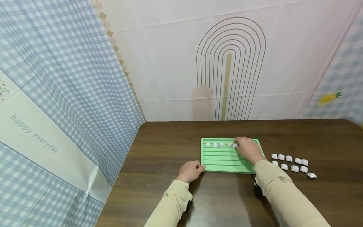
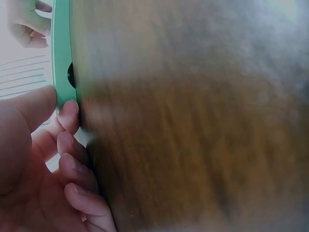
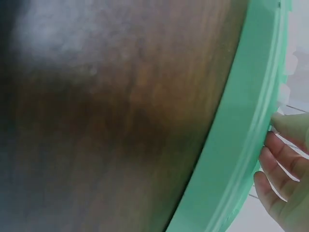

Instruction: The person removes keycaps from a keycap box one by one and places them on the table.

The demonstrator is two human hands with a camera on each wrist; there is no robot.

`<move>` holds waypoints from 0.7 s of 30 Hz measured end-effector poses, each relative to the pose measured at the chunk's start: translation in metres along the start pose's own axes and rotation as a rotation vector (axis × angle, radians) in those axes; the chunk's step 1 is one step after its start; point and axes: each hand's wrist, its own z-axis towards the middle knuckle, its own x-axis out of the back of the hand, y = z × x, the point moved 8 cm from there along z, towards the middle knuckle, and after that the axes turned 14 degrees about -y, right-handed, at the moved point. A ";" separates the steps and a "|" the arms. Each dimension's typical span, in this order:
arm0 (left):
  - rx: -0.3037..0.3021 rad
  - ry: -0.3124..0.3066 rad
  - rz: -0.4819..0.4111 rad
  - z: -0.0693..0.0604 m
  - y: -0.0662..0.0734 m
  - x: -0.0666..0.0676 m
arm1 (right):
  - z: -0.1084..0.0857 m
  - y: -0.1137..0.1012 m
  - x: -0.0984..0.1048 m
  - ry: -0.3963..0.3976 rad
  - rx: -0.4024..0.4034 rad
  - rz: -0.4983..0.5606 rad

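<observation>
Gripping near-left corner of tray (image 1: 218, 162) with left hand (image 1: 190, 171). Pinching key (image 1: 235, 145) with right hand (image 1: 248, 149), right end of far key row (image 1: 221, 145). On table (image 1: 221, 201), right of tray: loose keys (image 1: 295, 168).

Cream sleeves (image 1: 295, 198) with small dark print (image 1: 284, 179), black wrist gear (image 1: 257, 190)

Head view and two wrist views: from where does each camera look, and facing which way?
Head: on the head, facing forward and down at the green tray, white pieces and table; left hand, right hand and sleeves show.
Left wrist: on that wrist, facing the tray's edge and table; the left hand shows, and part of the right.
Right wrist: on that wrist, facing table and the tray's side; only the right hand shows.
Head and left wrist share both hands.
</observation>
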 end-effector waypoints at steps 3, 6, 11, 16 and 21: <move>0.000 -0.007 -0.013 0.000 -0.001 -0.001 | -0.005 0.011 0.008 -0.012 -0.028 0.054; 0.003 -0.008 -0.018 0.001 -0.002 -0.001 | -0.013 0.029 0.022 -0.003 -0.065 0.076; 0.013 -0.010 -0.004 0.003 -0.004 -0.001 | -0.028 0.067 0.034 -0.005 -0.135 0.070; 0.017 -0.018 -0.006 0.002 -0.003 -0.001 | -0.044 0.097 0.034 0.006 -0.197 0.020; 0.013 -0.022 -0.008 0.002 -0.001 -0.001 | -0.050 0.114 0.028 -0.036 -0.236 -0.001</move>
